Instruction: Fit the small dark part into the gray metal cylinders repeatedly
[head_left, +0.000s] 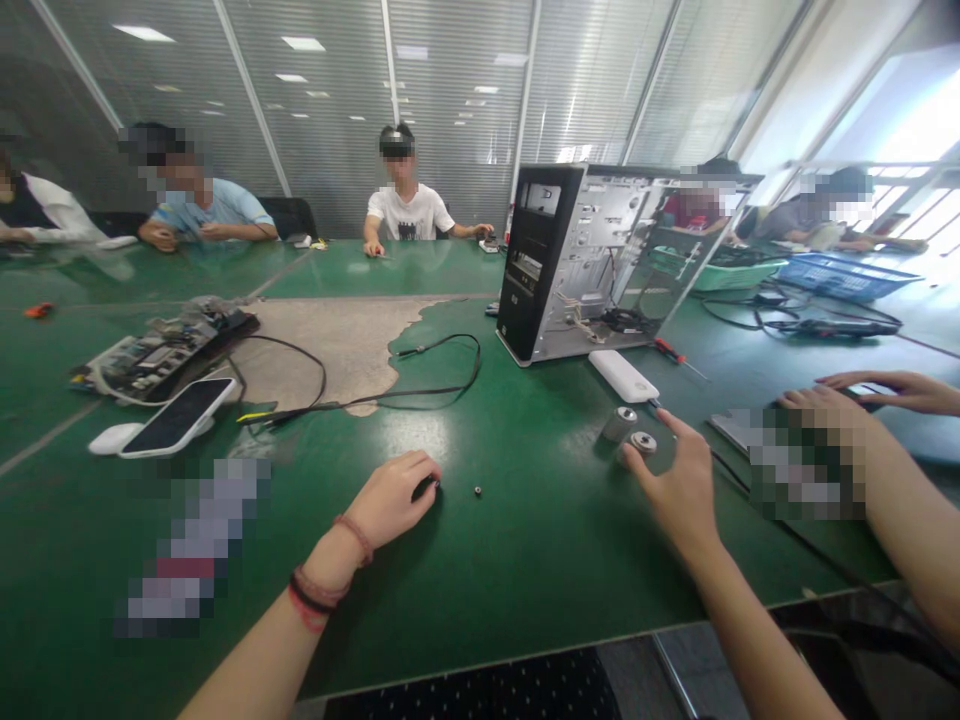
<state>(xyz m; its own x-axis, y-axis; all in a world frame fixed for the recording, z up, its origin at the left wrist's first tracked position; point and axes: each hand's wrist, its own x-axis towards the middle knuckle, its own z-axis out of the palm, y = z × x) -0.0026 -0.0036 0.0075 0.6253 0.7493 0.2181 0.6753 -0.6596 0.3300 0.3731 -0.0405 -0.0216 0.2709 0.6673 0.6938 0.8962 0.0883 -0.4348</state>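
My left hand (397, 495) rests low over the green table, its fingers curled together. A tiny shiny bit shows at its fingertips, too small to name. Just right of it lies a small round metal part (478, 491). My right hand (679, 485) has thumb and index finger spread beside a short metal cylinder (643, 443) with a small round top. The thumb tip is at the cylinder's near left edge; whether it touches is unclear. A second metal cylinder (620, 424) sits just behind and to the left. Beyond the index fingertip is a white power bank (622, 376) with a cable.
An open computer case (555, 260) stands at the back, a red screwdriver (670, 351) by its base. Left are a phone (178, 417), a circuit-board assembly (161, 352) and a black cable (360, 400). A neighbour's hands (832, 425) work at right; baskets (847, 278) stand beyond.
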